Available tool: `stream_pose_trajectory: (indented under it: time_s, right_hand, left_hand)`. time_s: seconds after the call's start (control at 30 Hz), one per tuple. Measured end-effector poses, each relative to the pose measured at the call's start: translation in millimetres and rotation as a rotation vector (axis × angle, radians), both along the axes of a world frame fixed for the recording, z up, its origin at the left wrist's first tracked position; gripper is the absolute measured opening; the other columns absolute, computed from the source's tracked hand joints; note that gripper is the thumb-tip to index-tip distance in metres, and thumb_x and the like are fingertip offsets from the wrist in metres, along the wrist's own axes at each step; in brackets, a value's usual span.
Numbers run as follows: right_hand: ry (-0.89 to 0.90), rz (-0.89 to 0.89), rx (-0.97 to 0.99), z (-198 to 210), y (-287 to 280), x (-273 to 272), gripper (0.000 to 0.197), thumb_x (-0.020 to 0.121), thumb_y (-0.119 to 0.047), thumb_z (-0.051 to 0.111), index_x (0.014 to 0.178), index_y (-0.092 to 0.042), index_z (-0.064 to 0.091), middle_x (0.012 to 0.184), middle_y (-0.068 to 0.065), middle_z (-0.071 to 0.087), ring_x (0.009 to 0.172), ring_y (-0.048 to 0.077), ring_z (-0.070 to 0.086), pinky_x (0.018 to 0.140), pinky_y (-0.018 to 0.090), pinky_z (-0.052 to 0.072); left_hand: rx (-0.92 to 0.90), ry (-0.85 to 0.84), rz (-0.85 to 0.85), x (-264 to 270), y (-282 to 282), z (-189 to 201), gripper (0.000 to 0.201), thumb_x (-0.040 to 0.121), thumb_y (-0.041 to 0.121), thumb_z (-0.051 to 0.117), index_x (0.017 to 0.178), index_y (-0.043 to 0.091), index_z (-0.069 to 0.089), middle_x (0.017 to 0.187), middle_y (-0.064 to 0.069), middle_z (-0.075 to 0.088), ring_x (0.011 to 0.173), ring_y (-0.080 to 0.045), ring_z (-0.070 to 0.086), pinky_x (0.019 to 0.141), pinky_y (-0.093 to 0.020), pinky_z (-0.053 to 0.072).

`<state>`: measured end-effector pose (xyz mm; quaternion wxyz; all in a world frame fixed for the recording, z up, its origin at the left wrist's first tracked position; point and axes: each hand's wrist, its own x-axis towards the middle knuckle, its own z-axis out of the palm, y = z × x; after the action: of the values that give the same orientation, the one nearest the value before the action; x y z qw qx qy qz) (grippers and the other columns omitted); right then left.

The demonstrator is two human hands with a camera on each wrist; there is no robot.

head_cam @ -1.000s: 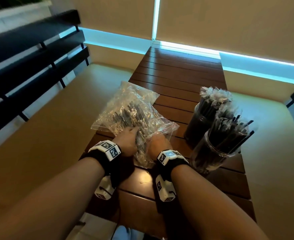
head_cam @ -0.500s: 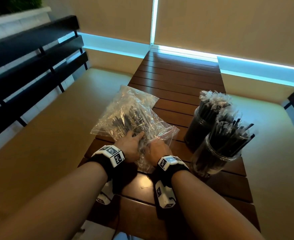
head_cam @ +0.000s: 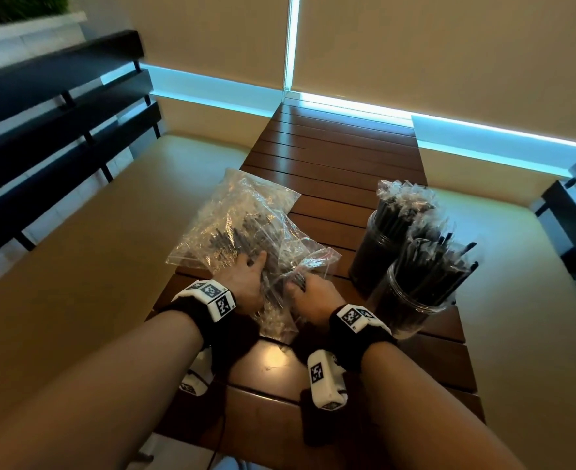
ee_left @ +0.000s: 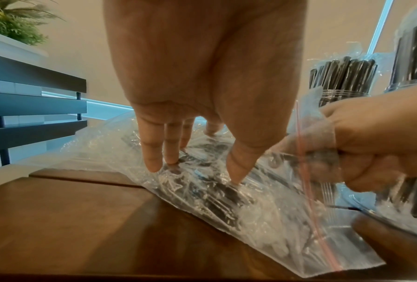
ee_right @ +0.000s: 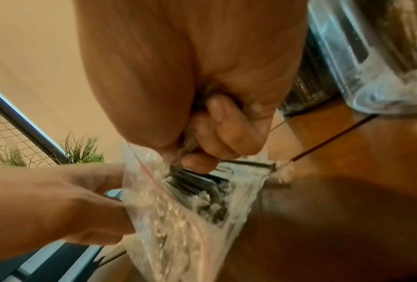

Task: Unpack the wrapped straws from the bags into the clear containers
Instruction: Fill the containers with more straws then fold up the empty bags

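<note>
a person's two bare forearms reach over a dark slatted wooden worktop [head_cam: 341,157], seen from above. the landmark is a crumpled clear zip bag [head_cam: 246,228] of black wrapped straws [head_cam: 242,235], lying on the worktop ahead of the wrists.

to the left of the bag stands a black slatted bench back [head_cam: 52,106], well apart from it, with a green plant [ee_left: 12,21] above it.

on the bag's near left part rests the left hand [head_cam: 247,283]; its fingers [ee_left: 152,150] are straight and slightly spread, tips pressing down on the plastic over the straws.

at the bag's near right end, by its red zip line [ee_left: 306,171], the right hand [head_cam: 310,293] has its fingers [ee_right: 226,129] curled tightly together round a bundle of straws inside the bag's mouth, gripping them through or past the plastic; which is not clear.

to the right of the bag stand two clear containers, the far container [head_cam: 378,245] and the near container [head_cam: 412,300], touching or nearly touching each other, both packed with upright wrapped black straws. the near container is just beside the right hand.
</note>
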<state>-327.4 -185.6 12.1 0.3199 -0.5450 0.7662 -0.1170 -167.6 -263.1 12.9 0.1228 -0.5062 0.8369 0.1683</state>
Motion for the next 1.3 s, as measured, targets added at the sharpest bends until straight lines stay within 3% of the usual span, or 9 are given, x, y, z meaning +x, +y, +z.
stream_pose_trajectory:
  time_s: [0.33, 0.47, 0.6, 0.77, 0.87, 0.97, 1.1, 1.17, 1.3]
  right_hand:
    - [0.099, -0.019, 0.047, 40.1, 46.5, -44.0, 0.045, 0.097, -0.049, 0.051, 0.112, -0.009, 0.066, 0.11, 0.013, 0.069, 0.101, 0.029, 0.065, 0.082, 0.031, 0.049]
    - [0.188, 0.032, 0.044, 65.4, 58.3, -39.9, 0.045, 0.099, -0.044, 0.051, 0.117, -0.005, 0.063, 0.114, 0.015, 0.067, 0.106, 0.031, 0.063, 0.077, 0.028, 0.044]
    - [0.275, 0.122, -0.018, 96.6, 65.9, -34.3, 0.038, 0.094, -0.04, 0.057, 0.115, -0.009, 0.064, 0.111, 0.015, 0.068, 0.091, 0.028, 0.062, 0.069, 0.029, 0.043]
    - [0.376, 0.111, -0.094, 149.4, 81.6, -32.6, 0.034, 0.083, -0.039, 0.07, 0.077, -0.008, 0.057, 0.08, 0.008, 0.062, 0.072, 0.022, 0.058, 0.059, 0.029, 0.047]
    - [0.288, 0.078, -0.288, 176.9, 91.4, -32.0, 0.048, 0.081, -0.057, 0.067, 0.084, -0.008, 0.068, 0.078, 0.003, 0.067, 0.07, 0.016, 0.064, 0.062, 0.03, 0.056]
    - [0.069, -0.041, -0.558, 190.9, 99.0, -26.9, 0.061, 0.086, -0.071, 0.05, 0.103, -0.014, 0.064, 0.088, -0.001, 0.068, 0.071, 0.014, 0.068, 0.068, 0.035, 0.061]
    - [-0.22, -0.187, -0.883, 183.7, 109.7, -18.6, 0.046, 0.096, -0.061, 0.033, 0.106, -0.02, 0.052, 0.087, -0.011, 0.063, 0.075, 0.002, 0.061, 0.069, 0.02, 0.053]
    - [-0.365, -0.229, -0.924, 165.1, 112.2, -14.4, 0.032, 0.102, -0.049, 0.037, 0.102, -0.018, 0.048, 0.081, -0.008, 0.061, 0.066, 0.004, 0.056, 0.063, 0.024, 0.05]
    - [0.018, -0.157, -0.615, 95.6, 108.7, -13.9, 0.02, 0.089, -0.028, 0.059, 0.098, -0.019, 0.043, 0.096, 0.0, 0.053, 0.083, 0.017, 0.056, 0.07, 0.038, 0.048]
  left_hand:
    - [0.021, 0.041, 0.063, -10.9, 18.3, 29.8, 0.092, 0.082, 0.023, 0.063, 0.155, 0.018, 0.008, 0.154, -0.019, 0.02, 0.132, -0.04, 0.044, 0.104, -0.045, 0.044]
    - [-0.231, 0.366, -0.32, -33.2, 47.6, 76.7, 0.097, 0.061, 0.028, 0.065, 0.151, 0.025, 0.028, 0.156, -0.005, 0.023, 0.141, -0.028, 0.031, 0.113, -0.047, 0.03]
    - [-0.191, 0.282, -0.582, -63.8, 67.3, 87.9, 0.067, 0.064, 0.043, 0.064, 0.127, 0.022, 0.052, 0.129, 0.0, 0.051, 0.12, -0.021, 0.051, 0.106, -0.044, 0.04]
    - [-0.122, 0.739, -0.504, -77.1, 71.8, 73.8, 0.021, 0.075, 0.024, 0.058, 0.09, 0.015, 0.069, 0.09, -0.003, 0.069, 0.077, -0.018, 0.063, 0.071, -0.038, 0.053]
    - [-0.125, 0.91, -0.445, -78.2, 73.4, 82.2, 0.032, 0.081, 0.031, 0.05, 0.086, 0.007, 0.069, 0.09, -0.008, 0.069, 0.081, -0.025, 0.066, 0.082, -0.035, 0.054]
    - [-0.115, 1.02, -0.321, -77.2, 69.6, 101.9, 0.048, 0.084, 0.051, 0.052, 0.102, 0.01, 0.068, 0.1, -0.004, 0.069, 0.089, -0.019, 0.066, 0.081, -0.036, 0.053]
    - [-0.077, 1.075, -0.169, -76.2, 66.9, 131.7, 0.043, 0.085, 0.06, 0.062, 0.087, 0.019, 0.07, 0.08, -0.002, 0.069, 0.074, -0.008, 0.064, 0.071, -0.04, 0.053]
    - [0.004, 1.147, -0.074, -75.2, 62.4, 137.5, 0.048, 0.084, 0.064, 0.062, 0.082, 0.017, 0.072, 0.078, -0.006, 0.071, 0.077, -0.019, 0.068, 0.076, -0.046, 0.056]
    - [0.062, 1.171, -0.02, -76.9, 69.5, 141.6, 0.037, 0.093, 0.047, 0.06, 0.084, 0.014, 0.075, 0.088, 0.002, 0.075, 0.088, -0.012, 0.069, 0.088, -0.037, 0.051]
